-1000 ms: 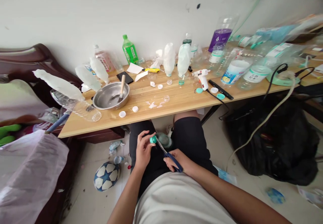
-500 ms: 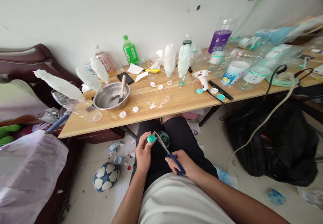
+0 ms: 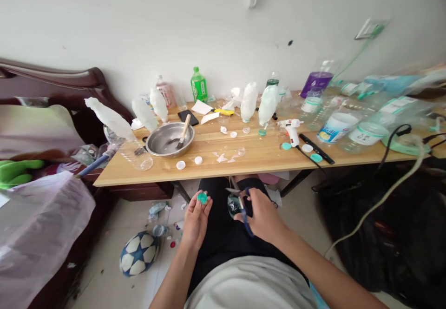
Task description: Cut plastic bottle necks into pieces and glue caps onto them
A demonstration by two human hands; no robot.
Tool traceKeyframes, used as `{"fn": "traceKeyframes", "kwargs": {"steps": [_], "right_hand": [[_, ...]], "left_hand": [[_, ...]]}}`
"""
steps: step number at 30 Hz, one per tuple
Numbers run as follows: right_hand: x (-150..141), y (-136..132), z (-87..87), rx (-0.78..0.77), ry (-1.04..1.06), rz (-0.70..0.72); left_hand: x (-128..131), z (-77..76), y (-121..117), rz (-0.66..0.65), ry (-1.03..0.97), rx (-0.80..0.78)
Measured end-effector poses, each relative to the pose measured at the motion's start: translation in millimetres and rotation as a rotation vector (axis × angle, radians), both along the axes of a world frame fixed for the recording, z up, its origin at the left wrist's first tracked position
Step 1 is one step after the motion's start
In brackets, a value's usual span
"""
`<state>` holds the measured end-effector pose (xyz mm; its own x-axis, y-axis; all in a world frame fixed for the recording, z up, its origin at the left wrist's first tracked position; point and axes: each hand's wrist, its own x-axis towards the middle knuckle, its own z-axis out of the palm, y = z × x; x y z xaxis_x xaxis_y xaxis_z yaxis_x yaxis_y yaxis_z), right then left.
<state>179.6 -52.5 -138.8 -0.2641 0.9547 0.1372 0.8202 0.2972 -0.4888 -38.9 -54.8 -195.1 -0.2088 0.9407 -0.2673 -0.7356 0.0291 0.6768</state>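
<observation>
One green cap (image 3: 202, 198) sits at the fingertips of your left hand (image 3: 195, 218), pinched between thumb and fingers over your lap, just short of the table (image 3: 265, 160). Your right hand (image 3: 261, 213) has its fingers curled around the handles of the blue scissors (image 3: 248, 225); the blades look spread and are apart from the cap. Near those blades, between your legs, is a greenish clear plastic piece (image 3: 233, 207), partly covered, so you cannot make out its full shape.

On the table ahead of you, two white caps (image 3: 198, 160) lie near the front edge, with pale scraps (image 3: 221, 158) to their right. To their left, a metal bowl (image 3: 151, 148) has a brush (image 3: 184, 130) leaning in it, handle up, and a clear bottle (image 3: 137, 155) lies on its side just beside the bowl. Farther right, you have a white glue gun (image 3: 292, 132) next to a black pen (image 3: 317, 148). Behind the scraps lies a yellow cutter (image 3: 224, 112), with two white-wrapped bottles (image 3: 249, 102) upright to its right. A green bottle (image 3: 199, 86) stands near the wall.

Below, on the floor to your left, rests a blue and white ball (image 3: 139, 253); to your right, a black bag (image 3: 376, 239) slumps under the table.
</observation>
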Motion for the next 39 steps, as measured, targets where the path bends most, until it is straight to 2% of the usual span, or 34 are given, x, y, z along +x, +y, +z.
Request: {"fn": "traceKeyframes", "kwargs": {"steps": [5,11,18,20,22,23,25,26,29,31,32,33,35,37,39], "right_hand": [[-30,18,-23.8,0.01,-0.147,-0.124],[-42,19,-44.2,0.029,-0.095,-0.258],[-31,-2,-69.1,0.093,0.005,-0.314],[-20,-10,-63.8,0.134,0.088,-0.308],[-4,-19,-37.0,0.189,0.256,-0.299],[7,-21,-13.5,0.217,0.347,-0.307],[34,-18,52.0,0.243,0.449,-0.326],[51,-11,91.2,0.333,0.451,-0.395],[101,43,207.9,0.572,0.19,-0.627],[131,98,263.7,0.516,0.011,-0.672],[144,127,281.2,0.417,-0.113,-0.667],[154,156,291.5,0.376,-0.151,-0.663],[171,208,293.1,0.296,-0.188,-0.655],[184,248,276.7,0.234,-0.218,-0.649],[193,276,251.9,0.189,-0.251,-0.653]], "left_hand": [[9,-18.8,1,-0.084,-0.039,-0.034],[14,-35.1,5,-0.19,0.083,-0.071],[6,-41.1,9,-0.171,0.051,-0.083],[2,-41.2,8,-0.146,0.044,-0.101],[-3,-40.5,8,-0.132,0.037,-0.128],[-4,-39.9,8,-0.133,0.037,-0.143],[-6,-38.4,12,-0.145,0.04,-0.167],[-5,-37.7,15,-0.15,0.042,-0.175],[1,-37.5,33,-0.163,0.035,-0.194],[9,-41.1,47,-0.179,0.024,-0.227],[13,-44.5,53,-0.192,0.017,-0.251],[16,-49.0,59,-0.21,0.01,-0.275],[22,-61.1,68,-0.248,0.0,-0.321],[26,-75.3,74,-0.249,-0.003,-0.36],[27,-88.4,80,-0.19,0.005,-0.397]]}}
